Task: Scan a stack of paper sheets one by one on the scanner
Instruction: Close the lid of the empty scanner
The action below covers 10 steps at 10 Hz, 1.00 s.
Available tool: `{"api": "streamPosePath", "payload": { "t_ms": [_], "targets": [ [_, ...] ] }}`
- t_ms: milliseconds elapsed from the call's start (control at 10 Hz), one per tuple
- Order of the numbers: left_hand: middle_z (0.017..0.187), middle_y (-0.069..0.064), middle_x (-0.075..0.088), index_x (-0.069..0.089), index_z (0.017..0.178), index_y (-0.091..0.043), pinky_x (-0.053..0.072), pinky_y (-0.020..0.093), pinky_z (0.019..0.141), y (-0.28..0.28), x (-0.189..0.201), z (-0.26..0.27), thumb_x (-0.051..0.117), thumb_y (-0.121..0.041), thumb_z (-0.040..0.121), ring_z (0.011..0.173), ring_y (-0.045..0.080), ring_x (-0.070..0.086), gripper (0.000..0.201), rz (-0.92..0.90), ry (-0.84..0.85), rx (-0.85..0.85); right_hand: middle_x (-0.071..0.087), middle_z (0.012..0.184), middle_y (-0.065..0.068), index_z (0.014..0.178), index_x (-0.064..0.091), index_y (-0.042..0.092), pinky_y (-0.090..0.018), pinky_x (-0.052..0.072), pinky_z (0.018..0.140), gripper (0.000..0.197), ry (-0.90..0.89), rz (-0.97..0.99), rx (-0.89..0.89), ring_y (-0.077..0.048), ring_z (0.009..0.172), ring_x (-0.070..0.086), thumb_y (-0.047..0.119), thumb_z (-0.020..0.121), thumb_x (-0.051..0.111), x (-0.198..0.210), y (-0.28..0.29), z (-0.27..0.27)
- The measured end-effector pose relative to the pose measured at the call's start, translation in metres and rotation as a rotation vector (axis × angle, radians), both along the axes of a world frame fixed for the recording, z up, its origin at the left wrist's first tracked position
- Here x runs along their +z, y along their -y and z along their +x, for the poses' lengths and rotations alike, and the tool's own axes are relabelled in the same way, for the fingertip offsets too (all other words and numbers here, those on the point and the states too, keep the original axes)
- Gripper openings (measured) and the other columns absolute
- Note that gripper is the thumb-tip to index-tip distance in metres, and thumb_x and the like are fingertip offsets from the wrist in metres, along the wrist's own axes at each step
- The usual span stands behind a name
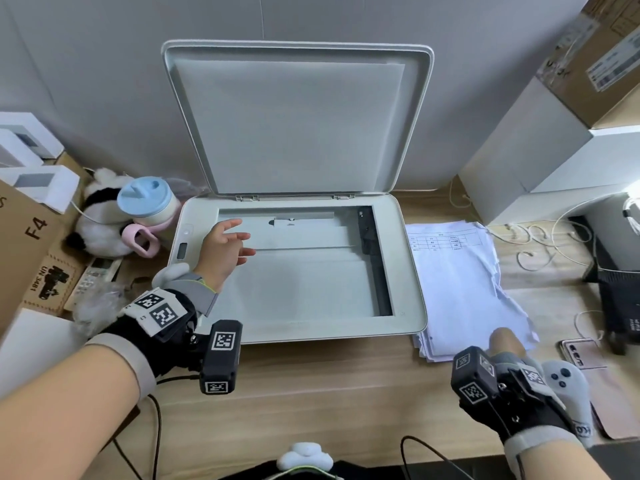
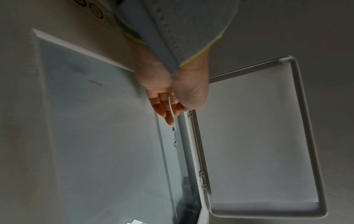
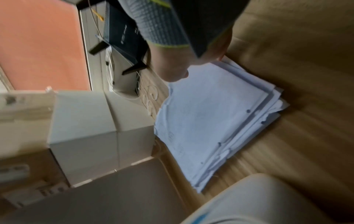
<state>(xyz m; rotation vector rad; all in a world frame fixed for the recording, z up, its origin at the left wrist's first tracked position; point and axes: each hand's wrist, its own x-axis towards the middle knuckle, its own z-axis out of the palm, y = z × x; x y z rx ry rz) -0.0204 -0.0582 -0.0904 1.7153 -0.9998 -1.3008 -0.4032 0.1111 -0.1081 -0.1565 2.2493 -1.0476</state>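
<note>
The white flatbed scanner (image 1: 412, 271) sits mid-desk with its lid (image 1: 294, 123) standing upright and its glass (image 1: 304, 282) bare. My left hand (image 1: 225, 251) hovers over the glass's left part with fingers relaxed and spread, holding nothing. In the left wrist view that hand (image 2: 168, 98) reaches toward the hinge side, glass (image 2: 105, 136) below and lid (image 2: 254, 144) beyond. The stack of paper sheets (image 1: 457, 278) lies right of the scanner. My right hand (image 1: 505, 341) is at its near edge, fingers hidden. The blurred right wrist view shows the hand (image 3: 172, 66) touching the stack's (image 3: 214, 121) corner.
A blue-lidded cup (image 1: 145, 199), a plush panda (image 1: 100, 216), a remote (image 1: 93, 275) and cardboard boxes (image 1: 27, 237) crowd the left. White boxes (image 1: 540, 150), loose cables (image 1: 540, 244), a black device (image 1: 620, 289) and a phone (image 1: 581, 351) stand right.
</note>
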Motion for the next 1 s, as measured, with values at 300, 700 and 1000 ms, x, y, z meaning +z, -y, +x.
{"api": "streamPosePath", "payload": {
  "t_ms": [300,700,1000],
  "targets": [
    [0.082,-0.003,0.051,0.042,0.129,-0.015,0.041,0.013,0.039,0.033,0.014,0.023,0.036,0.002,0.093,0.039,0.001,0.059,0.041,-0.015,-0.029,0.162,0.044,0.078,0.002,0.087,0.049,0.016,-0.019,0.04,0.061,0.019,0.143,-0.277,-0.139,-0.015,0.071,0.05,0.01,0.097,0.034,0.032,0.078,-0.008],
    [0.136,0.012,0.049,0.026,0.145,-0.027,0.055,0.041,0.086,0.106,0.098,0.033,0.036,-0.009,0.073,0.116,0.034,0.058,0.075,-0.138,0.043,0.303,0.05,0.082,0.001,0.126,0.05,0.012,-0.025,0.048,0.067,0.038,0.138,-0.489,0.321,-0.01,0.07,0.049,0.0,0.093,0.035,0.118,0.229,0.11],
    [0.092,0.009,0.057,0.056,0.098,-0.016,0.035,0.023,0.052,0.119,0.136,0.024,0.038,-0.004,0.086,0.079,0.024,0.051,0.025,-0.311,0.002,0.262,0.056,0.114,-0.005,0.13,0.046,0.013,-0.021,0.052,0.05,0.04,0.128,-0.561,0.156,-0.018,0.094,0.06,0.008,0.091,0.041,0.146,0.27,0.102]
  ]
}}
